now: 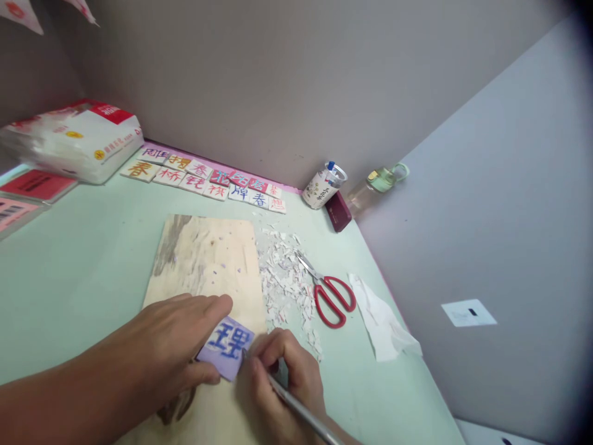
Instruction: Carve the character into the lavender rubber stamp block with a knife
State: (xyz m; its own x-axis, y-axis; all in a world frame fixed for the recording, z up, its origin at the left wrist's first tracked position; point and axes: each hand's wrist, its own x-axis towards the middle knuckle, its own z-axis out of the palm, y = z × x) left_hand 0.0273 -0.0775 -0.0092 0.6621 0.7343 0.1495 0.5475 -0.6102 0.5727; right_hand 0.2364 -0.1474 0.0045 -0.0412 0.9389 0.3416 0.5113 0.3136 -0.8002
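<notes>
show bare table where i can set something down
Widest bare green tabletop: between the wooden board and the red packet. Smaller: between the right hand and the white tissue. Crowded: right of the board, with white scraps and scissors; the back edge, with character tiles.

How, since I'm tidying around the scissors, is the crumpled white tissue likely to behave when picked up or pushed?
The white tissue is probably floppy: its creases and uneven edges suggest it would sag when lifted. It's likely light for its size, as it looks like a thin sheet. Lying spread out, not balled, it would probably bunch up rather than roll.
</notes>
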